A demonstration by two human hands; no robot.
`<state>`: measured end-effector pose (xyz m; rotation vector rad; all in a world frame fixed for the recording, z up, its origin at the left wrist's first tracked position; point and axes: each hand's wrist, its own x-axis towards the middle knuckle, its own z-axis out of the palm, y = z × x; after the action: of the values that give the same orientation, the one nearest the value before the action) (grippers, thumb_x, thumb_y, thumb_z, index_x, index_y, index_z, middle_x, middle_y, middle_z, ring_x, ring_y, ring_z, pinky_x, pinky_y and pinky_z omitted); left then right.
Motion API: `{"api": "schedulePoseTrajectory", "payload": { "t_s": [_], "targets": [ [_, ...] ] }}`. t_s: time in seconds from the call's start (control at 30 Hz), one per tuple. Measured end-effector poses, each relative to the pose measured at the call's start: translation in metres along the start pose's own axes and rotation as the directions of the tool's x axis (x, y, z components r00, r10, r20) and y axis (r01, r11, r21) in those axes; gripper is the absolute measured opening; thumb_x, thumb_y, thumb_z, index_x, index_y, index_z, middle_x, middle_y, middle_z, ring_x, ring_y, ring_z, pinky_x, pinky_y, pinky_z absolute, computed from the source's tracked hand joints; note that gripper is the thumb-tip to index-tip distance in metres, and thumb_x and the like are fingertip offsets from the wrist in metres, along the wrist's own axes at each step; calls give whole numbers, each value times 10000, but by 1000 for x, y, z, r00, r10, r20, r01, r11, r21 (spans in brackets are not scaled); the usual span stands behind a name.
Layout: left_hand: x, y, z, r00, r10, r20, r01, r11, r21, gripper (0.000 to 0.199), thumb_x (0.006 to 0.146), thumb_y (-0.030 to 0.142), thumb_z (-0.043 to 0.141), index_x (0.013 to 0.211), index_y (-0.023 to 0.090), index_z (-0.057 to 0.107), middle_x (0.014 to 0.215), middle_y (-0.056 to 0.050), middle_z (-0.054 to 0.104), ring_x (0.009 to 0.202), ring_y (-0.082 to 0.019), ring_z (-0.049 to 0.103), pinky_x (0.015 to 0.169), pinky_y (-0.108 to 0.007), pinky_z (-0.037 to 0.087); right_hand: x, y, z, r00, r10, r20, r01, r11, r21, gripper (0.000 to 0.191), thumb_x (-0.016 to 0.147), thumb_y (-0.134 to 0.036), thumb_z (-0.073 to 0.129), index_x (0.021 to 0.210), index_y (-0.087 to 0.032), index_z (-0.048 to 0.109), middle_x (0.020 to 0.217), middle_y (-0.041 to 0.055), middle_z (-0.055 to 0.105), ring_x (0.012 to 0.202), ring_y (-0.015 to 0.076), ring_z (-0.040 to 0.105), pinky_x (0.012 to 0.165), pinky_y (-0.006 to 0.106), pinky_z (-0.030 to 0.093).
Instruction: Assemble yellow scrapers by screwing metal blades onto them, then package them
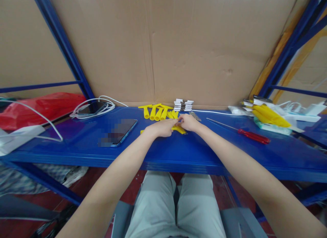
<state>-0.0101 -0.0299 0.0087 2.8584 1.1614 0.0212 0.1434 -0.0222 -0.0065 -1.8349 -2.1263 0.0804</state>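
Note:
My left hand (160, 128) and my right hand (188, 122) meet over the middle of the tabletop, fingers bent and closed in toward each other. Whatever is between the fingertips is too small and covered to make out. A yellow plastic piece (179, 130) lies just beneath the fingers, and the end of another yellow piece (142, 131) shows beside my left wrist. Behind the hands, several yellow T-shaped plastic pieces with hollow tube ends (153, 113) lie in a row. Small flat grey pieces (195, 116) rest beyond my right hand.
A stack of small white-and-brown packets (183, 105) stands against the cardboard wall (153, 43). On the blue table (178, 152) a phone (125, 130) lies left and a red-handled screwdriver (252, 135) right. Coiled white cable (76, 112), a red bag (43, 108) and a yellow packet (270, 116) sit further out.

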Motion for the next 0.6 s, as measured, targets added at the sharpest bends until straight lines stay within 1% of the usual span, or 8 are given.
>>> {"api": "schedulePoseTrajectory", "payload": {
  "t_s": [0.07, 0.13, 0.27, 0.33, 0.4, 0.5, 0.57, 0.6],
  "targets": [
    [1, -2, 1, 1000, 10, -6, -10, 1000, -5, 422, 811, 139, 467, 1231, 170, 451, 1299, -109, 528, 1160, -216, 512, 956, -309, 385, 0, 3, -3, 1000, -13, -13, 13, 1000, -9, 249, 793, -241, 596, 995, -124, 683, 946, 107, 713, 822, 180, 643, 706, 231, 445],
    [1, -3, 2, 1000, 14, -6, -14, 1000, -12, 410, 811, 142, 467, 1219, 171, 458, 1282, -110, 537, 1145, -222, 520, 940, -315, 398, -2, 6, -8, 998, -60, -4, 60, 998, -17, 230, 797, -160, 544, 958, -122, 704, 933, 95, 719, 803, 164, 639, 707, 220, 438],
    [1, -3, 2, 1000, 9, -7, -9, 1000, -25, 399, 809, 145, 472, 1206, 183, 462, 1246, -98, 556, 1110, -220, 536, 917, -315, 414, -9, 11, -22, 975, -188, 116, 184, 982, 41, 330, 725, -35, 487, 930, -122, 730, 872, 51, 728, 694, 124, 605, 642, 195, 423],
    [0, -3, 1, 1000, 6, -6, -6, 1000, -27, 390, 809, 140, 470, 1196, 182, 468, 1234, -96, 561, 1101, -215, 539, 915, -312, 414, -13, 11, -27, 961, -224, 162, 214, 974, 77, 364, 692, -20, 473, 915, -128, 740, 835, 30, 725, 636, 107, 569, 604, 191, 408],
    [0, -3, 1, 1000, 11, -5, -11, 1000, -28, 382, 810, 133, 465, 1189, 180, 472, 1228, -94, 563, 1103, -210, 536, 920, -306, 410, -16, 11, -30, 951, -248, 184, 235, 968, 91, 343, 678, -31, 468, 848, -127, 751, 733, 9, 702, 577, 94, 517, 571, 193, 386],
    [0, -3, 1, 1000, 12, -1, -12, 1000, -22, 368, 807, 124, 464, 1169, 188, 482, 1215, -84, 570, 1099, -206, 537, 908, -297, 414, -18, 9, -31, 944, -260, 201, 251, 965, 70, 256, 684, -72, 481, 677, -106, 735, 502, -27, 542, 499, 78, 413, 521, 202, 333],
    [0, -3, 1, 1000, 4, 4, -4, 1000, -8, 360, 806, 125, 464, 1158, 194, 491, 1207, -80, 575, 1089, -206, 543, 891, -293, 421, -19, 7, -31, 943, -252, 216, 245, 968, 58, 229, 684, -93, 492, 603, -98, 706, 441, -45, 418, 475, 72, 359, 500, 208, 301],
    [1, -3, 1, 1000, 4, 2, -4, 1000, -1, 369, 805, 127, 464, 1167, 198, 491, 1213, -79, 573, 1093, -208, 541, 889, -293, 421, -19, 6, -31, 943, -245, 223, 239, 970, 56, 221, 681, -98, 495, 591, -98, 698, 437, -49, 385, 472, 70, 347, 498, 211, 293]
  ]
}}
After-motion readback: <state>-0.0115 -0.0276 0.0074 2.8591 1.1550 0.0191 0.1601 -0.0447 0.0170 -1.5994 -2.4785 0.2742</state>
